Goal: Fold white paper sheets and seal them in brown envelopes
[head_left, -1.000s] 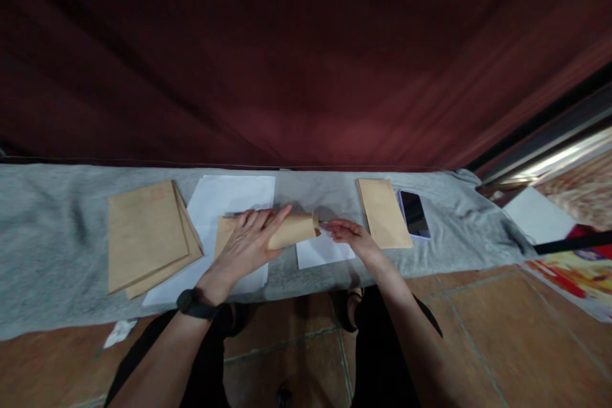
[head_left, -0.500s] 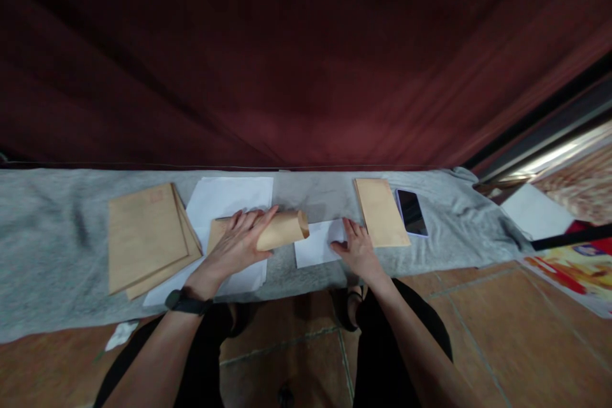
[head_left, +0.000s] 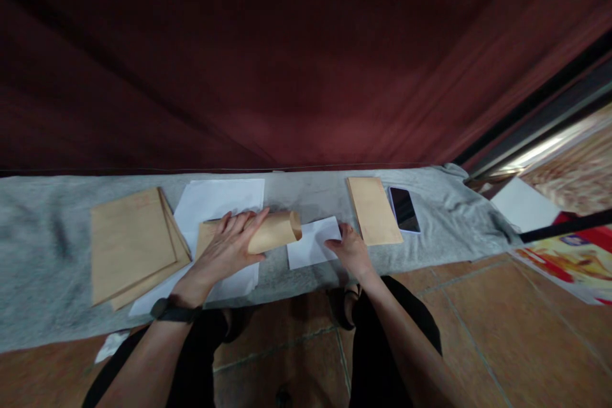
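Note:
My left hand (head_left: 229, 243) is wrapped across a brown paper envelope (head_left: 275, 233), fingers over its far edge and thumb along its near side. The envelope bows upward, and its right-hand mouth gapes. Just right of that mouth lies a folded white sheet of paper (head_left: 310, 245), its left end close to the opening. The thumb and fingers of my right hand (head_left: 351, 248) hold the sheet by its right edge. Under and beside my left hand are larger white sheets of paper (head_left: 224, 194).
Large brown envelopes (head_left: 131, 245) lie overlapped at the left. To the right are smaller brown envelopes (head_left: 375, 210) and a phone (head_left: 405, 209). Everything rests on a grey cloth (head_left: 444, 223), backed by a dark red curtain (head_left: 306, 76). A colourful printed package (head_left: 568, 261) is at far right.
My right hand's fingers have closed at the right edge of the folded sheet, showing more of it. My left hand keeps the envelope bowed. The whole view has shifted slightly.

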Demonstrator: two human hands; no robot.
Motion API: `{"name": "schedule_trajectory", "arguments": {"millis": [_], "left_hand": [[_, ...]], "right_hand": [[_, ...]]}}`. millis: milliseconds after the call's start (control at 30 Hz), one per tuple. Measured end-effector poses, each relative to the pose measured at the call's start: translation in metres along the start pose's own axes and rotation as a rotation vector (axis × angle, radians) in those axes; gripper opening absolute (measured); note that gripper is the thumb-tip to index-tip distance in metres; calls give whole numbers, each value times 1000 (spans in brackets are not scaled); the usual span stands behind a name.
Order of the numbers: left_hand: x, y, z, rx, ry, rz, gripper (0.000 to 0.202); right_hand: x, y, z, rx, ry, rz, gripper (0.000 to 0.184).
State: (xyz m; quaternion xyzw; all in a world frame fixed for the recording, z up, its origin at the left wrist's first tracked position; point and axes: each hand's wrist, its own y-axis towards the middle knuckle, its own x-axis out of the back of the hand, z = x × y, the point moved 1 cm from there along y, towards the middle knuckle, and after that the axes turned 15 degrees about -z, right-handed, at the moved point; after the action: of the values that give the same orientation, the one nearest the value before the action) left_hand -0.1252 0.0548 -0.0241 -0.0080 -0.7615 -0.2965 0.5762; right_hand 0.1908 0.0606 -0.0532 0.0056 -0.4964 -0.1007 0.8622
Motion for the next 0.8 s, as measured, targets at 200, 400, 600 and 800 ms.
{"name": "schedule_trajectory", "arguments": {"millis": [200,400,600,800], "left_hand": [[-2,-1,2,15,0,10,106],[-6,-3,4,29,10,-4,106],[-6,-2,3,32,13,-1,110],[-8,-3,4,36,-17,3,111]], "right_hand": [[10,12,-15,-44,316,-41,15],[26,22,-21,-190,761,-218,33],[23,24,-15,-175,903,-143,38],[19,20,-12,-63,708,-223,32]]}}
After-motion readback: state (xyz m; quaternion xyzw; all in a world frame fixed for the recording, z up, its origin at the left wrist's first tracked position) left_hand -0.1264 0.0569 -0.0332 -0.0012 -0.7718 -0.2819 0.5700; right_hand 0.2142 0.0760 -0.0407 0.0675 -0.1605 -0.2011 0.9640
